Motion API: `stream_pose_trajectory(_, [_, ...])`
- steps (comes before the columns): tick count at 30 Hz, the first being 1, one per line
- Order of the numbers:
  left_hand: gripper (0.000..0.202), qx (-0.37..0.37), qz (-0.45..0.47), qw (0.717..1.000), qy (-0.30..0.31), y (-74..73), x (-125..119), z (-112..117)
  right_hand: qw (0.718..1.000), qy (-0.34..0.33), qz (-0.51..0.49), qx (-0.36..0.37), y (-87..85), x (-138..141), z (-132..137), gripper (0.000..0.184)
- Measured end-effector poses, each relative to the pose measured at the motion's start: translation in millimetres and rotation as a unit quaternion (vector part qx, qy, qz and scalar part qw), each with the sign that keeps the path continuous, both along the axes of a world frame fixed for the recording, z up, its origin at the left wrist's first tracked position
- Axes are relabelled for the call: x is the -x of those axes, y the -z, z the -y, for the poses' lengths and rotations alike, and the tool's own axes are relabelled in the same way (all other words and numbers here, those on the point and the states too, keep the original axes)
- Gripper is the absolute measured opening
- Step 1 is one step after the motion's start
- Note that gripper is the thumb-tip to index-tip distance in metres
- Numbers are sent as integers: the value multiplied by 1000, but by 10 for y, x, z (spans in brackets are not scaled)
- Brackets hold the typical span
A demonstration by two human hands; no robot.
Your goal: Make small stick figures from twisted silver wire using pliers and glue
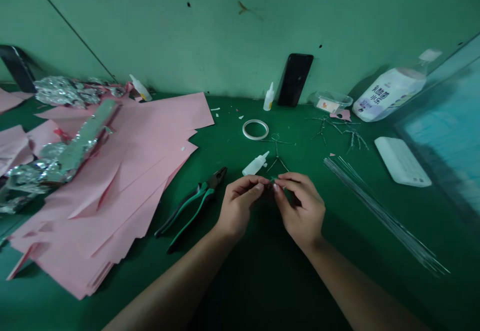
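Note:
My left hand (pixel 240 198) and my right hand (pixel 302 203) meet fingertip to fingertip over the green table, both pinched closed. Between them is something small and thin, mostly covered by the fingers; I cannot tell its kind. Just beyond the fingertips lies a twisted wire figure (pixel 277 156) with a loop at its top and two spread legs. A small white glue bottle (pixel 255 165) rests on its side by the left fingers. Pliers (pixel 195 203) with green and black handles lie left of my left hand, jaws pointing away from me.
Pink paper sheets (pixel 123 171) and crumpled foil (pixel 67 91) cover the left side. Thin straight wires (pixel 382 211) and a white power bank (pixel 402 162) lie right. Farther back are a tape roll (pixel 244 130), an upright glue bottle (pixel 269 97), a phone (pixel 295 80), bent wire pieces (pixel 352 133) and a plastic bottle (pixel 390 93).

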State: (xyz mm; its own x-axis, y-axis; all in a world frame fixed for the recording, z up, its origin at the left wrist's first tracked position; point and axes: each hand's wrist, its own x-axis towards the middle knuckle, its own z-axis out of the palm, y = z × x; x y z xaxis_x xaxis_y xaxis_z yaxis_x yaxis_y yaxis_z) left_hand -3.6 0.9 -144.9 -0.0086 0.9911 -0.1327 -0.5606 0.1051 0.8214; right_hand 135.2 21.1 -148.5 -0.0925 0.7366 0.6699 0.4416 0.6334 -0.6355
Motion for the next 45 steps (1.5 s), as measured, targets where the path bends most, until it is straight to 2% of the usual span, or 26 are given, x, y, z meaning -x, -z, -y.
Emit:
stream_pose_trajectory(6, [10, -4, 11, 1000, -2, -24, -3, 3, 1000, -1, 11, -19, -12, 8, 13, 18])
stream_pose_trajectory(13, [26, -7, -46, 997, -67, -61, -72, -5, 996, 20, 57, -64, -14, 52, 43, 15])
stream_pose_trajectory(16, [27, 2, -62, 994, -87, -48, -76, -4, 994, 15, 75, -80, -17, 53, 51, 17])
stream_pose_trajectory(22, [26, 8, -27, 994, -109, -17, -55, -16, 993, -7, 80, -91, -27, 57, 53, 18])
stream_pose_trajectory(26, [25, 18, 17, 995, -98, -16, -55, -22, 998, 3, 47, -47, -29, 64, 54, 14])
stream_pose_trajectory(29, [24, 20, 36, 995, -90, -14, -56, -25, 999, -18, 31, -15, -22, 55, 46, 12])
stream_pose_trajectory(34, [24, 7, 38, 997, -71, -5, -35, -46, 997, -51, -2, 50, 37, 23, 33, 8])
stream_pose_trajectory(36, [24, 5, 33, 997, -68, -2, -22, -54, 995, -53, -36, 82, 68, 18, 40, 13])
stream_pose_trajectory(39, [26, 7, 26, 997, -67, 6, -3, -59, 984, -59, -96, 138, 92, 21, 56, 22])
stream_pose_trajectory(43, [30, 7, 40, 997, -65, 17, 2, -66, 960, -71, -161, 219, 80, 33, 44, 14])
stream_pose_trajectory(45, [31, 6, 58, 997, -57, 15, -7, -66, 936, -84, -200, 276, 73, 38, 24, 12])
